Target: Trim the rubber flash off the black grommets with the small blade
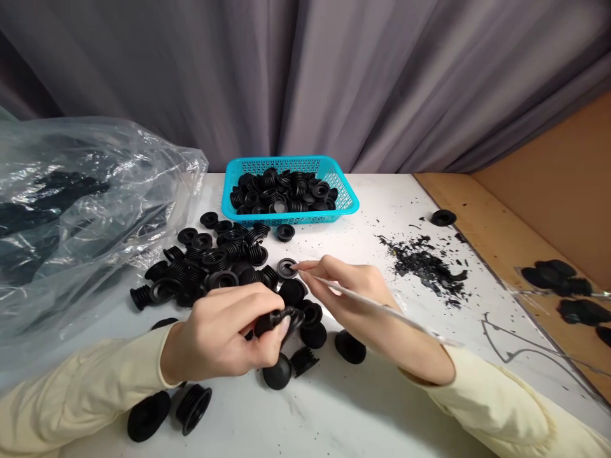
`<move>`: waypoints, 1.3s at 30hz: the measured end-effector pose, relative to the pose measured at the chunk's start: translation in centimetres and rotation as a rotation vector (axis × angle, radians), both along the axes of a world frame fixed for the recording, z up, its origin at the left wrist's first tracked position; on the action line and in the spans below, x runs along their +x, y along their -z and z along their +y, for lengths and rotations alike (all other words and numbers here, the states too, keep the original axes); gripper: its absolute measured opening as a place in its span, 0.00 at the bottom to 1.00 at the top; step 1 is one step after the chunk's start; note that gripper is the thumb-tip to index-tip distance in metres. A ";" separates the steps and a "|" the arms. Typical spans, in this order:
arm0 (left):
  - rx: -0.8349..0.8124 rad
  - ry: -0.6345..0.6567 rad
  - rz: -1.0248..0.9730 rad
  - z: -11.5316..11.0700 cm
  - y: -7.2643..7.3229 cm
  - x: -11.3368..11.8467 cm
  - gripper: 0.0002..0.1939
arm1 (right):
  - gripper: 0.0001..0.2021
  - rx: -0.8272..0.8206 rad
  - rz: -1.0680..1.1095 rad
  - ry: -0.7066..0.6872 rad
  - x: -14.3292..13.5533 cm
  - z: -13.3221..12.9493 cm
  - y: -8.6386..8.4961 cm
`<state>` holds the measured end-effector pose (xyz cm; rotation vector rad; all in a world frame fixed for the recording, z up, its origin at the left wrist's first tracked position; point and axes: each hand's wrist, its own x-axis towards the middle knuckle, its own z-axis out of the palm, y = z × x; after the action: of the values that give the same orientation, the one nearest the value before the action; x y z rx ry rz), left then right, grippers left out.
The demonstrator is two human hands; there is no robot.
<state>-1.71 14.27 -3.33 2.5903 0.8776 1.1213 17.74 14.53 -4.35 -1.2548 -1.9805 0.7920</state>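
My left hand [233,331] is closed, pinching a black rubber bellows piece [289,318] between thumb and fingers. The fingers cover much of the piece. In my right hand [353,292] lies a long slim silver tool [382,307], perhaps tweezers, slanting back over the wrist, with the thumb and forefinger closed near its front end. Just beyond those fingertips is a black ring-shaped bellows piece [286,268] on the table. A heap of ribbed black bellows pieces [214,257] spreads around and behind my left hand. Several more lie beneath and in front of both hands.
A blue plastic basket [229,191] full of similar pieces stands at the back. On the left bulges a clear plastic bag [143,184] with dark contents. Black rubber scraps [424,264] cover the right of the white table [372,407], beside a brown board [477,216].
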 end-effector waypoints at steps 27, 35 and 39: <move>0.194 -0.064 -0.049 1.0 0.8 -0.1 0.07 | 0.17 -0.654 0.501 0.014 1.4 0.5 -3.6; 0.107 -0.071 -0.103 0.9 0.2 0.1 0.08 | 0.13 -0.929 0.922 -0.130 0.9 0.8 -2.6; -0.099 -0.010 -0.152 1.0 0.4 -0.3 0.09 | 0.13 -0.949 0.962 -0.147 1.0 0.5 -2.6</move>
<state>-1.98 15.24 -3.73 2.3886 0.8886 1.2259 18.75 15.04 -1.78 -0.8520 -0.8824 2.0687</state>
